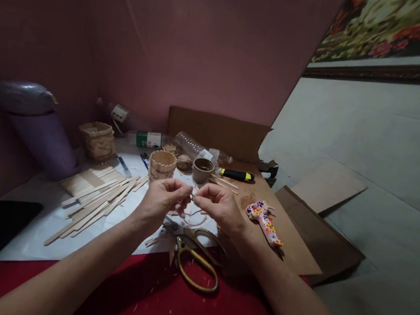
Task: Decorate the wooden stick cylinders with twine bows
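My left hand [166, 197] and my right hand [218, 205] meet over the table, each with thumb and finger pinched together, fingertips nearly touching. Whatever lies between them is too small to make out. Thin twine [195, 223] lies curled just below my hands. Scissors with yellow handles [197, 270] rest under and in front of them at the red table edge. A small woven cup [162, 165] stands behind my left hand, and a brown bowl [203, 170] stands behind the gap between the hands.
Wooden sticks [102, 207] lie spread at the left, near a woven basket [97, 142]. A patterned glue gun [265, 222] rests on cardboard at the right. Plastic bottles [192, 145], a twine ball [184, 162] and a yellow-black cutter [237, 174] are at the back.
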{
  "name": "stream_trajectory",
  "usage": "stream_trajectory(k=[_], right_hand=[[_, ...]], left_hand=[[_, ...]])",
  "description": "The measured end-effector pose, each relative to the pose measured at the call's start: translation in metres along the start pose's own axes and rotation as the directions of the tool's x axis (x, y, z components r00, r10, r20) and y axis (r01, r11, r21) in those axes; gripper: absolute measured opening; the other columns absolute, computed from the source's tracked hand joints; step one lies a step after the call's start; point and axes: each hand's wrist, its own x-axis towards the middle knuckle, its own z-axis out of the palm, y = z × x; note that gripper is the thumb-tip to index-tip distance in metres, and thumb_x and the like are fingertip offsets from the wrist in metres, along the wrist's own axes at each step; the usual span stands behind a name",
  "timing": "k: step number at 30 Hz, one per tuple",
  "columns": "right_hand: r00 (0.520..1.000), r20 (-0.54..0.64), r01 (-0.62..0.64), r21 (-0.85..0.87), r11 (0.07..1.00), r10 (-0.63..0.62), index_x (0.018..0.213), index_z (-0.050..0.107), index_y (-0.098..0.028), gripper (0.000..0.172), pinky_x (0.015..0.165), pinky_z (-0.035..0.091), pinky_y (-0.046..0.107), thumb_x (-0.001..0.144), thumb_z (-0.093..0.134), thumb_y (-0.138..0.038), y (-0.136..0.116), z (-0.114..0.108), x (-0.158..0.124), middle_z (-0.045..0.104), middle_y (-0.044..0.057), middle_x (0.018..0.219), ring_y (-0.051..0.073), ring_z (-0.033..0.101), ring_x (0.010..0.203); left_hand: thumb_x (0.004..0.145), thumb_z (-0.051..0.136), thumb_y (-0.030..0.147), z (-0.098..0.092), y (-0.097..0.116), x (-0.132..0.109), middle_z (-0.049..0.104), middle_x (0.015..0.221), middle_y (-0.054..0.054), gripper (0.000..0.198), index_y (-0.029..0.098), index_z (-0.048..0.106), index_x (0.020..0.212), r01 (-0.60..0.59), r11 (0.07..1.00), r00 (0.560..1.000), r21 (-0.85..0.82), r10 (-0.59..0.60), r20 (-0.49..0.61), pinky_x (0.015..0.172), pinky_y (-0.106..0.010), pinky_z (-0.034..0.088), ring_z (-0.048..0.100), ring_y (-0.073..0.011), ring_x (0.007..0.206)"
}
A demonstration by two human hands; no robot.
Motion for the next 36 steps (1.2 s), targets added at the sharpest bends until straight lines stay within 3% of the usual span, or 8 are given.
stream_trajectory(k=[4, 7, 11, 15, 20, 28, 33, 36], right_hand=[[0.995, -0.056, 0.076, -0.168, 0.983, -0.086, 0.068, 0.060, -0.017, 0.017, 0.051, 0.035, 0.023, 0.076, 0.064, -0.032, 0.002, 0.004, -0.003, 0.055, -0.002, 0.062, 0.010, 0.045, 0.055], [0.975, -0.087, 0.160, -0.368, 0.916, -0.205, 0.068, 0.061, -0.017, 0.013, 0.054, 0.035, 0.024, 0.078, 0.058, -0.023, 0.006, 0.005, -0.006, 0.055, -0.002, 0.061, 0.010, 0.046, 0.057], [0.960, -0.076, 0.204, -0.470, 0.859, -0.269, 0.068, 0.062, -0.016, 0.013, 0.054, 0.035, 0.023, 0.079, 0.055, -0.021, 0.006, 0.005, -0.008, 0.056, -0.001, 0.061, 0.011, 0.046, 0.057], [0.966, -0.068, 0.185, -0.496, 0.849, -0.250, 0.071, 0.063, -0.016, 0.014, 0.057, 0.037, 0.024, 0.082, 0.056, -0.022, 0.003, 0.004, -0.008, 0.058, 0.000, 0.064, 0.012, 0.048, 0.059], [0.981, -0.063, 0.141, -0.420, 0.896, -0.184, 0.073, 0.063, -0.017, 0.014, 0.056, 0.037, 0.024, 0.083, 0.057, -0.026, 0.005, 0.002, -0.007, 0.057, -0.001, 0.065, 0.012, 0.048, 0.059], [0.983, -0.001, 0.165, -0.447, 0.879, -0.185, 0.074, 0.062, -0.017, 0.018, 0.052, 0.033, 0.023, 0.087, 0.058, -0.029, 0.006, -0.003, -0.004, 0.055, -0.002, 0.062, 0.010, 0.046, 0.055], [0.975, 0.069, 0.217, -0.515, 0.829, -0.212, 0.077, 0.063, -0.017, 0.016, 0.049, 0.030, 0.023, 0.088, 0.056, -0.027, 0.007, -0.008, -0.003, 0.052, -0.003, 0.059, 0.009, 0.042, 0.051], [0.961, 0.113, 0.272, -0.569, 0.776, -0.253, 0.081, 0.066, -0.017, 0.015, 0.052, 0.034, 0.024, 0.089, 0.056, -0.026, 0.007, -0.010, -0.002, 0.058, -0.001, 0.062, 0.010, 0.047, 0.054]], left_hand=[[0.057, 0.085, 0.040, 0.002, -0.005, 0.002, 0.057, 0.050, 0.000, 0.038, 0.012, 0.059, 0.055, -0.045, 0.999, 0.997, 0.025, 0.046, -0.064, 0.038, -0.021, 0.042, 0.049, -0.0083, 0.040], [0.053, 0.086, 0.040, 0.005, -0.008, 0.002, 0.056, 0.049, 0.001, 0.040, 0.011, 0.059, 0.055, -0.006, 1.000, 0.993, -0.007, 0.005, -0.121, 0.037, -0.020, 0.040, 0.048, -0.0078, 0.040], [0.052, 0.085, 0.040, 0.006, -0.009, 0.001, 0.057, 0.051, 0.000, 0.039, 0.011, 0.060, 0.056, 0.008, 1.000, 0.992, -0.028, -0.012, -0.125, 0.038, -0.020, 0.039, 0.048, -0.0078, 0.042], [0.054, 0.084, 0.040, 0.004, -0.008, 0.002, 0.056, 0.050, 0.000, 0.040, 0.012, 0.058, 0.056, -0.001, 1.000, 0.992, 0.008, 0.002, -0.127, 0.038, -0.020, 0.038, 0.047, -0.0071, 0.041], [0.052, 0.086, 0.044, 0.000, -0.006, 0.005, 0.057, 0.052, 0.000, 0.044, 0.011, 0.057, 0.058, 0.049, 0.999, 0.999, 0.001, -0.049, -0.024, 0.039, -0.020, 0.038, 0.048, -0.0073, 0.041], [0.060, 0.084, 0.042, -0.006, -0.003, 0.006, 0.063, 0.058, -0.002, 0.041, 0.013, 0.055, 0.064, -0.003, 0.999, 0.991, 0.038, -0.002, 0.137, 0.044, -0.022, 0.043, 0.053, -0.0094, 0.044], [0.058, 0.086, 0.036, -0.009, -0.004, 0.008, 0.064, 0.056, -0.003, 0.038, 0.012, 0.057, 0.065, 0.003, 0.998, 0.993, 0.066, -0.011, 0.117, 0.044, -0.021, 0.043, 0.055, -0.0096, 0.044], [0.052, 0.088, 0.029, -0.010, -0.003, 0.009, 0.064, 0.053, -0.002, 0.038, 0.012, 0.059, 0.068, 0.040, 0.999, 0.996, 0.031, -0.042, 0.075, 0.042, -0.022, 0.043, 0.055, -0.0106, 0.043]])
